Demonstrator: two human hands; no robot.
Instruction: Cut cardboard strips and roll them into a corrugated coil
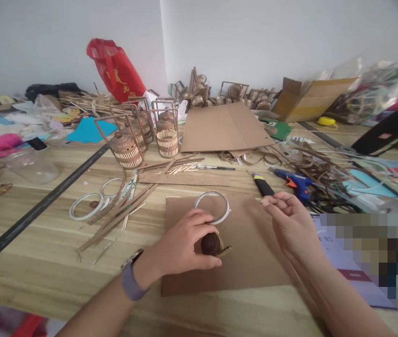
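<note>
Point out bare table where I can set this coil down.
Bare wood lies front-left, between the black strip and the cardboard sheet, left of the left hand holding the coil. Crowded right of the right hand: glue gun, scraps.

This is a craft workshop. The long wooden table [44, 262] is strewn with cardboard strips [121, 210], flat cardboard sheets [223, 128] and rolls of tape [86, 206]. A glue gun [295, 180] and a utility knife [262, 185] lie among them. Small finished lanterns [126, 150] stand in a group, a cardboard coil [212, 243] sits near the front edge, and coloured paper [88, 131] and pink yarn [5, 141] lie at the side.
</note>
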